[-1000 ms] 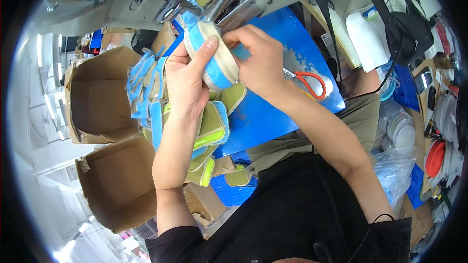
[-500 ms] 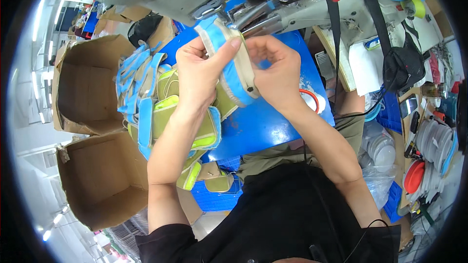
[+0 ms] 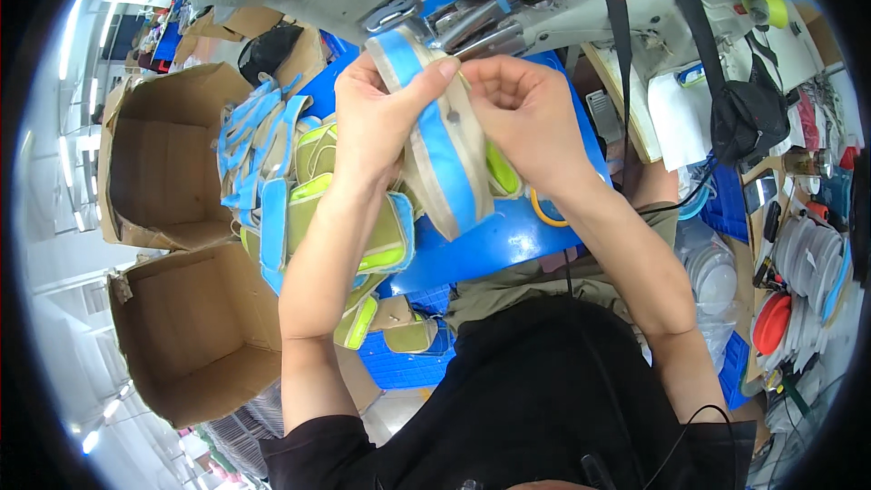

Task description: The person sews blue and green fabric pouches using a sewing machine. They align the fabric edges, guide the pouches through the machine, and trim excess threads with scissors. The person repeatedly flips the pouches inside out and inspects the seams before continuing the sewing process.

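Observation:
A beige fabric band with a blue stripe (image 3: 442, 152) hangs curved between my hands, in front of the sewing machine (image 3: 553, 23). My left hand (image 3: 386, 118) grips its upper part, the thumb lying over the top edge. Fingers of my right hand (image 3: 531, 118) are curled and pinched at the band's right edge, near the left thumb. A bright lime-green part (image 3: 502, 171) shows behind the band, below the right hand. Just what sits between the right fingertips is hidden.
Green, beige and blue sewn pieces (image 3: 363, 227) pile up left on the blue table (image 3: 454, 261). Two open cardboard boxes (image 3: 172, 159) stand further left. An orange loop (image 3: 547, 210) lies under my right forearm. Plastic lids (image 3: 803, 259) crowd the far right.
The band has turned and dropped lower, showing more of its blue stripe and the lime-green part. Both hands have shifted slightly right. The loop by my right forearm now looks orange, not red.

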{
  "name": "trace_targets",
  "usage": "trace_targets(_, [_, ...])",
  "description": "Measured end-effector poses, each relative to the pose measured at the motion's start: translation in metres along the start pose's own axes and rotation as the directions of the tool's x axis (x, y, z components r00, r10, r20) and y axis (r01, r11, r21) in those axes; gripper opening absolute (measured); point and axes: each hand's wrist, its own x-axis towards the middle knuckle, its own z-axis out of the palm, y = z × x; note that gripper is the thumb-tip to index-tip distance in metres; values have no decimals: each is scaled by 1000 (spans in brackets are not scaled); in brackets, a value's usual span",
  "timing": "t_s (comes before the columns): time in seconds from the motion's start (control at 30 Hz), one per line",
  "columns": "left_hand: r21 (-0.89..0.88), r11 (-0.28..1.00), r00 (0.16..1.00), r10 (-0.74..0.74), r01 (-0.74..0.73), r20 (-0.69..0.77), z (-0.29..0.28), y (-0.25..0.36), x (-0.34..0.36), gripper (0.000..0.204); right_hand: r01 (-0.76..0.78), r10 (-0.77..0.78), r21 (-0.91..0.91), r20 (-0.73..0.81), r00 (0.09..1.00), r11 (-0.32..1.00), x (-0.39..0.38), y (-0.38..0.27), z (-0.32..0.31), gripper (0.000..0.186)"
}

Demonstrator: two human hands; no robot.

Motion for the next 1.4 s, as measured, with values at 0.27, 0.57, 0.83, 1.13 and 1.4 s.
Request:
trace_targets(0.27, [-204,960,981,-178,190,78,6,4,-40,31,-68,60,44,164,985,997,-9,-11,-16,30])
trace_targets(0.57, [-301,923,970,-212,238,119,-18,27,-55,25,-127,116,37,220,968,991,-32,-22,-25,32])
trace_targets(0.83, [-241,912,942,-313,333,120,2,18,-79,28,26,-16,-53,167,986,998,-60,-7,-29,23])
trace_targets(1.13, [-260,900,936,-342,351,81,25,7,-84,23,53,-48,-60,78,996,997,-75,-5,-27,12])
trace_targets(1.4, [-297,865,914,-390,405,109,22,11,-70,21,49,-52,65,51,997,997,-64,-1,-24,10])
